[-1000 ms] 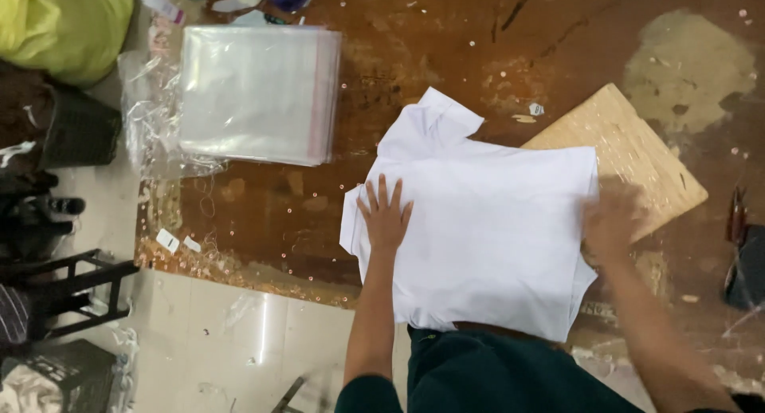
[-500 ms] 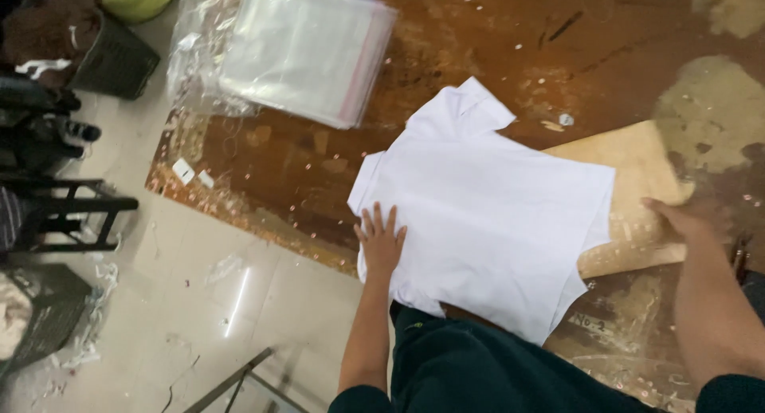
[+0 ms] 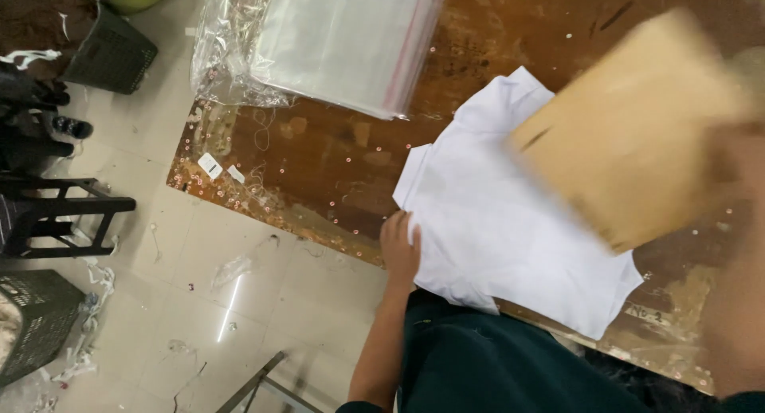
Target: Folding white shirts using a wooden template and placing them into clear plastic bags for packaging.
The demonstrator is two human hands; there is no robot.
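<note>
Now, sweeping from the left of my view: a dark plastic basket (image 3: 111,54) sits at about ten o'clock on the pale tiled floor (image 3: 239,301), with a black metal stand (image 3: 56,214) at nine o'clock and another dark crate (image 3: 32,325) down at eight.

Moving right, the worn brown table (image 3: 335,166) begins. At its eleven-to-twelve o'clock end I see a stack of clear plastic bags (image 3: 347,42) with a red strip along one edge, lying on crumpled clear film (image 3: 223,54). Two small white tags (image 3: 219,168) lie near the table's left edge.

Near the centre, the left hand (image 3: 401,249) comes up from six o'clock on a bare forearm. It lies flat, palm down, fingers stretched toward twelve o'clock and not curled around anything, pressing on the lower left edge of the white shirt (image 3: 510,230). The shirt is spread flat on the table, its collar end pointing to one o'clock and its lower hem hanging just over the near table edge, touching my dark green clothing (image 3: 494,365).

Further right, a flat brown board (image 3: 629,134) is tilted above the shirt's right half, blurred. The right hand (image 3: 737,162) is at three o'clock against the board's right edge; it is too smeared for me to tell how it grips.
</note>
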